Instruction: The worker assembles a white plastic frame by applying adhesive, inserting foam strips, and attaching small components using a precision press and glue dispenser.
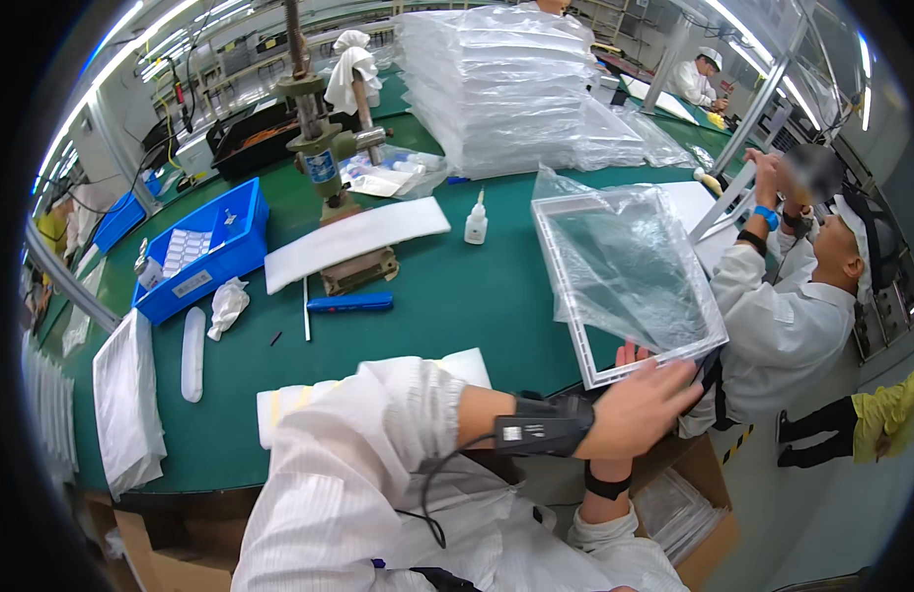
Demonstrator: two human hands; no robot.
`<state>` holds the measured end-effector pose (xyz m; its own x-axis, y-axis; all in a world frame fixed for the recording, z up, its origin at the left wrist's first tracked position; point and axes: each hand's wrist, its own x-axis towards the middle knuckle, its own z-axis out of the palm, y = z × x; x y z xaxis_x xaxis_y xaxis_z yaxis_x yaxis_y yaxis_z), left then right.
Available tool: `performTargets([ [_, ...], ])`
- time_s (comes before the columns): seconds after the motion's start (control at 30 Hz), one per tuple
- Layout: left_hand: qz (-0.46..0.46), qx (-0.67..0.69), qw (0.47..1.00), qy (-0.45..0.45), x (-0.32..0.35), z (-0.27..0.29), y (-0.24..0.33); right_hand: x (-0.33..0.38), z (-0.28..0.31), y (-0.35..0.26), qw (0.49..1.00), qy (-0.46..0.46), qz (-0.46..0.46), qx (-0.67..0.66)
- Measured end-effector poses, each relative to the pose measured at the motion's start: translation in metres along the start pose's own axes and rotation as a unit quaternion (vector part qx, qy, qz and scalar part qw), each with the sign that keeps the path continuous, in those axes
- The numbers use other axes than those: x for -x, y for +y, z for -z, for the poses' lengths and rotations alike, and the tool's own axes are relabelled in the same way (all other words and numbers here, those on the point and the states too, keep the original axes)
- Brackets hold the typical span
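Observation:
A white rectangular frame point(566, 286) lies at the right of the green table, its near corner reaching the table's edge. Clear plastic film point(640, 266) is wrinkled across it. My left hand point(643, 409), with a black device on its wrist, crosses over my right arm. Its fingers are stretched out beside the frame's near edge and hold nothing. Beneath it, my right hand point(630, 353) is largely covered; its fingertips show inside the frame's near bar, which it appears to grip. A black band circles my right wrist.
A tall stack of plastic-wrapped sheets point(516, 94) stands behind. On the table are a hand press point(314, 148), white foam strip point(358, 242), dropper bottle point(476, 219), blue marker point(350, 303) and blue bin point(205, 252). A co-worker point(783, 316) holds a white frame piece at right.

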<state>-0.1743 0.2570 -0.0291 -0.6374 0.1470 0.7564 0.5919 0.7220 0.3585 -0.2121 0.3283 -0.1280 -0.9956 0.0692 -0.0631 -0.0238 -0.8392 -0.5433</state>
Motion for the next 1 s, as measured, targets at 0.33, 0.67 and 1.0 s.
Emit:
performTargets([
  [0.33,0.376,0.287,0.875,0.102,0.008,0.020,-0.162,-0.010,-0.060,0.010,0.989,0.047,0.081,0.113],
  [0.67,0.316,0.486,0.738,-0.345,0.051,0.015,-0.107,-0.072,-0.028,0.011,0.993,0.034,0.053,0.098],
  [1.0,0.218,0.367,0.873,-0.237,0.108,0.204,-0.092,-0.155,0.028,-0.056,0.925,-0.091,-0.179,0.323],
])
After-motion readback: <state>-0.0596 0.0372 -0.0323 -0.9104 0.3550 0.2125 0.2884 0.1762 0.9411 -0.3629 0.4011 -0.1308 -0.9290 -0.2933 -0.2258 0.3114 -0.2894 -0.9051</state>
